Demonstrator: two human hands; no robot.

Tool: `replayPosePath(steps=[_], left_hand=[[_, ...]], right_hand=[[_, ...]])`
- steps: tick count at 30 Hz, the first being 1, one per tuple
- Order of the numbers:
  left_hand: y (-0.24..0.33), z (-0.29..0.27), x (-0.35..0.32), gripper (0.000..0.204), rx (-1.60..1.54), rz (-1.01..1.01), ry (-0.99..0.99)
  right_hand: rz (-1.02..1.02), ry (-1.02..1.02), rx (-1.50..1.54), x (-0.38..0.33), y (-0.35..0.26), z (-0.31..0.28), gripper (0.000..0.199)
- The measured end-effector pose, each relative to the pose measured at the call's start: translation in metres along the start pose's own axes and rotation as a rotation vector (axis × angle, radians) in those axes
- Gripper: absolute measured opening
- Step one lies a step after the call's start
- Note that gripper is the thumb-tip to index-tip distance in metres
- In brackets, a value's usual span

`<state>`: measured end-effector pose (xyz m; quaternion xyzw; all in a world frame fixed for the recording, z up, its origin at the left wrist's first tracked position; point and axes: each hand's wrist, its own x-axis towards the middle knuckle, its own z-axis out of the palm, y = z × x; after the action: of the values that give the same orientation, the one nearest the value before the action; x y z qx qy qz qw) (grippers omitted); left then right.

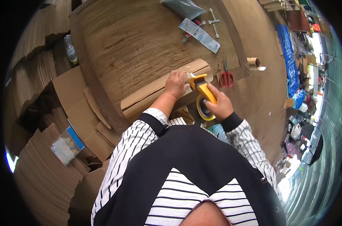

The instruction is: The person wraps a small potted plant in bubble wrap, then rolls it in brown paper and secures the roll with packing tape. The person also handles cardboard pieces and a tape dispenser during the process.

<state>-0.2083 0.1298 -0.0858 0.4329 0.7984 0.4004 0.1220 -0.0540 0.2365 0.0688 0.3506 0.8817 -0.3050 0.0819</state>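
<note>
1. Head view: rested the left hand (174, 86) on the rolled cardboard (148, 92), probably to steady its curve; could not tell about those fingers, pinching or merely pressing.
2. Clamped the fingers of the right hand (220, 105) around the yellow tape dispenser (207, 92), tipped toward the cardboard, likely for close control.
3. Had the cardboard along the near edge of the tabletop (122, 45), presumably for two-handed reach, with red-handled scissors (227, 78) near its right end, perhaps for convenience.

Scissors (226, 72) lie right of the cardboard roll (150, 91).
</note>
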Motion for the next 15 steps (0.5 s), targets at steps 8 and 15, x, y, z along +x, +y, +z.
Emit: replayPosePath(steps=[8, 15], left_hand=[[0.009, 0.004, 0.009, 0.06, 0.006, -0.079, -0.195], [0.024, -0.014, 0.045, 0.082, 0.282, -0.161, -0.735]], right_hand=[[0.076, 0.063, -0.084, -0.025, 0.042, 0.047, 0.061], [0.01, 0.088, -0.057, -0.03, 0.057, 0.055, 0.063]])
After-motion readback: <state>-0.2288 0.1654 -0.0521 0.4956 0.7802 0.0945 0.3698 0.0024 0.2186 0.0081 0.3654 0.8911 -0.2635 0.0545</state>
